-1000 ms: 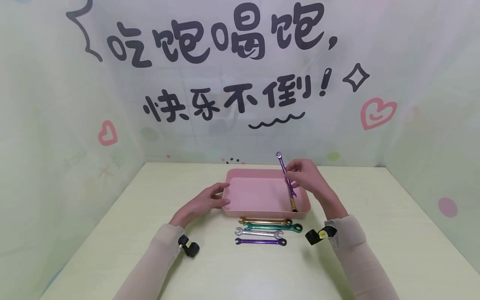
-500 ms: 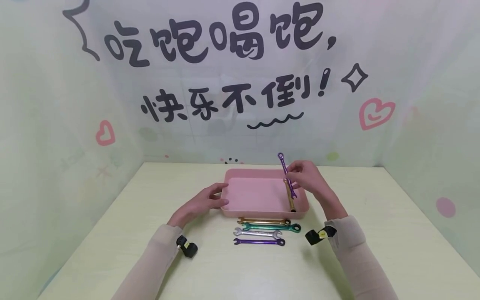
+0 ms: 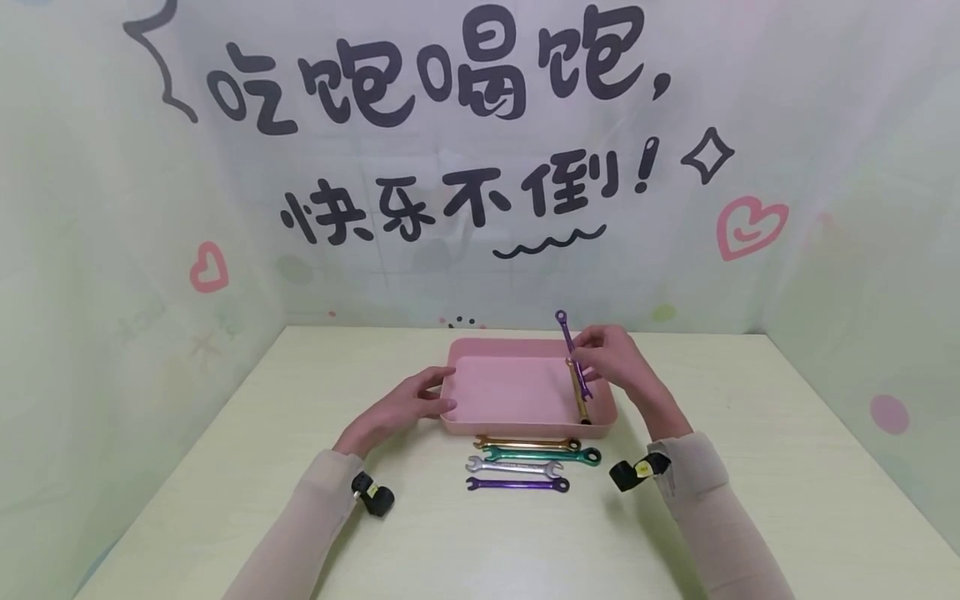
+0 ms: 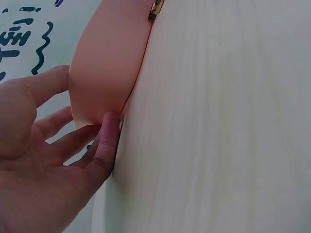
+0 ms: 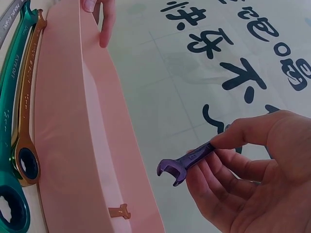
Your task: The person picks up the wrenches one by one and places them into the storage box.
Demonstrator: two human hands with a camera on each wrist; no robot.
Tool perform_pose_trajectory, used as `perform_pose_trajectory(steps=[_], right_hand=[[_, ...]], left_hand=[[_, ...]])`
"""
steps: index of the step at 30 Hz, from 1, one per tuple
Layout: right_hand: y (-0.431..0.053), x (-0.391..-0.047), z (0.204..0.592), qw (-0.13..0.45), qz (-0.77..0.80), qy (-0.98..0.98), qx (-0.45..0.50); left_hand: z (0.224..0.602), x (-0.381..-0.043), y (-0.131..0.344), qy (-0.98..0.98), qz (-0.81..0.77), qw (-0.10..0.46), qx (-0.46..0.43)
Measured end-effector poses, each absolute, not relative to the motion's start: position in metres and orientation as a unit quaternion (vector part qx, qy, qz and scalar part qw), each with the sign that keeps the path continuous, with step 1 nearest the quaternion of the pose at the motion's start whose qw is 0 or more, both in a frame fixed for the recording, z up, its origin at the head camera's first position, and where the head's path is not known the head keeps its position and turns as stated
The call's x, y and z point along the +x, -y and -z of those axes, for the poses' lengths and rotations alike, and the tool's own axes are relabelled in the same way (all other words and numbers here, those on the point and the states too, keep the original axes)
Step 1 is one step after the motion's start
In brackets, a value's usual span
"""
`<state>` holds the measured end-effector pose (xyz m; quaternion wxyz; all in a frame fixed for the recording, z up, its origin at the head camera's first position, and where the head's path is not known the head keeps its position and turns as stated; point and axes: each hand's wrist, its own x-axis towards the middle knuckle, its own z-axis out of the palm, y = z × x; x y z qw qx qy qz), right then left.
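In the head view, my right hand [image 3: 611, 358] pinches a purple combination wrench [image 3: 564, 331] above the right end of a pink tray [image 3: 495, 429]. The wrench's ring end points up, and its open-ended jaw [image 5: 171, 171] faces down towards the tray in the right wrist view. Below it, a gold wrench [image 3: 582, 410] lies along the tray's right side, partly hidden in the right wrist view by the front wall. My left hand [image 3: 408, 402] holds the tray's left end; in the left wrist view, its thumb [image 4: 109, 138] presses the wall and several fingertips are hidden behind it.
Just in front of the tray, a second gold wrench [image 3: 525, 442], a green wrench [image 3: 540, 455], a silver wrench [image 3: 513, 467] and another purple wrench [image 3: 517, 484] lie side by side on the pale table [image 3: 495, 550]. A printed cloth [image 3: 390, 283] hangs behind.
My right hand has lowered slightly with the purple wrench, and more of the gold wrench in the tray shows. My left hand stays at the tray's end.
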<state>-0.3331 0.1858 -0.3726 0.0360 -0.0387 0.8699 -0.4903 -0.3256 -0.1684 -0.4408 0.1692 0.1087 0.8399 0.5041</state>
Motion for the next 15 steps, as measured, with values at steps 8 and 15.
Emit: perform_pose_trajectory(steps=[8, 15], right_hand=[[-0.1834, -0.3301, 0.3761, 0.04, 0.492, -0.869, -0.045], [-0.1825, -0.3315, 0.375, 0.038, 0.483, -0.874, -0.039]], left_hand=[[0.4452, -0.3247, 0.1706, -0.837, -0.507, 0.176, 0.108], [0.4429, -0.327, 0.1709, -0.837, -0.508, 0.169, 0.117]])
